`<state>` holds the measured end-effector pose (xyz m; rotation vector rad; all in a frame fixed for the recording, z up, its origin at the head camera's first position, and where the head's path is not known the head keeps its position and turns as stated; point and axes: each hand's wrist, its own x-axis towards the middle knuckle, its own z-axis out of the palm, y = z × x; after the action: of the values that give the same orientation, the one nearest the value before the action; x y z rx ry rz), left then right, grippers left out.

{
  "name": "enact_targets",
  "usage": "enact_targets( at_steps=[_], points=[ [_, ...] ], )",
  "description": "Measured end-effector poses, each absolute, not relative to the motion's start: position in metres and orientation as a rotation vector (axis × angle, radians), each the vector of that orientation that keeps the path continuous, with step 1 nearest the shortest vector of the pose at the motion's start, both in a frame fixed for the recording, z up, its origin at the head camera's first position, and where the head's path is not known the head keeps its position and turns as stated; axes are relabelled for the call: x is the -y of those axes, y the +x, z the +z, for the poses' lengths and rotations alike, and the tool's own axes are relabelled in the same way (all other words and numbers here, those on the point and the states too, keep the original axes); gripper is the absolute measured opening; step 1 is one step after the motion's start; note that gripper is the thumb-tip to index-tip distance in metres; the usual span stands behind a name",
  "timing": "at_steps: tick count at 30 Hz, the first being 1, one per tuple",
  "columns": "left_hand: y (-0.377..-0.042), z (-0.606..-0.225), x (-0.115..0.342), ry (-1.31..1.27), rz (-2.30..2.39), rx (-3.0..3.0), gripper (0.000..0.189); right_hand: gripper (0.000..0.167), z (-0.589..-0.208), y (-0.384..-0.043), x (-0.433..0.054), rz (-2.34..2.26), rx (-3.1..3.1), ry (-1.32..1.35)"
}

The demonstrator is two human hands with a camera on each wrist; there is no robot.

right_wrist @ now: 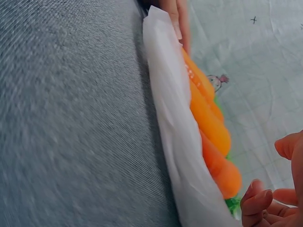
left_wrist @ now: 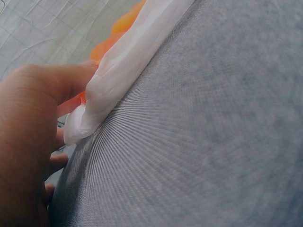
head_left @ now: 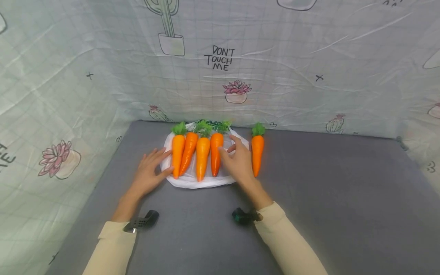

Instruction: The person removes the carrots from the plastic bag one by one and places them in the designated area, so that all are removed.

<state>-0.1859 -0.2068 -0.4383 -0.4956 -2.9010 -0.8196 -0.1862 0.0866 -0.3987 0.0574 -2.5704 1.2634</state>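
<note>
Several orange carrots with green tops lie side by side on a white plastic bag [head_left: 203, 185], tips toward me. At the bag's left side is my left hand [head_left: 149, 172], its fingers spread and thumb touching the leftmost carrot [head_left: 177, 154]. The left wrist view has that thumb at the bag's raised edge [left_wrist: 123, 66]. My right hand [head_left: 238, 160] hovers over the bag's right side, beside the rightmost carrot on it [head_left: 215, 152]. In the right wrist view its fingers [right_wrist: 255, 203] are loosely bent, apart from the carrots, holding nothing.
One more carrot [head_left: 257, 154] lies on the grey table [head_left: 326, 198] just right of the bag, close to my right hand. A printed curtain [head_left: 292, 76] hangs behind the table and along its left side. Each wrist wears a dark camera band [head_left: 142, 221].
</note>
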Motion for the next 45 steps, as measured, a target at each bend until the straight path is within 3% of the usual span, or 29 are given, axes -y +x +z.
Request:
enact_targets(
  at_steps=[45],
  points=[
    [-0.188,-0.441,0.208,-0.515,-0.826,2.881,0.063,0.071,-0.423,-0.190,-0.064,1.203,2.706,-0.007]
  ],
)
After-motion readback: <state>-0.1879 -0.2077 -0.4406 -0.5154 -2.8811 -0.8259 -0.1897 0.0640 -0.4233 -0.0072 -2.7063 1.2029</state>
